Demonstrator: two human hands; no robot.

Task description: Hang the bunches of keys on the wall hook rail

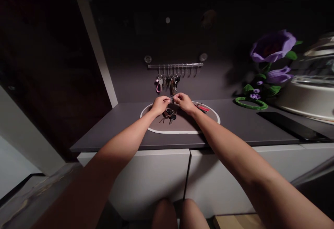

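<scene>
My left hand [161, 104] and my right hand [183, 102] meet above an oval mat [182, 123]. Thumb and fingers of both are pinched around a small metal key ring [172, 99], its details too small to make out. Just below them, a bunch of keys [172, 117] with dark heads lies on the mat. A red item [202, 108] rests beside my right wrist at the mat's right side. Behind my hands, several sets of keys [168, 81] hang from hooks on a clear rail [176, 65].
The dark countertop [125, 124] runs above white cabinet doors [153, 176]. On the right stand purple fabric flowers [273, 46] with a green ring base [250, 103], a flat black object [289, 124] and a large pale domed appliance [310, 96]. A door frame [96, 48] borders the left.
</scene>
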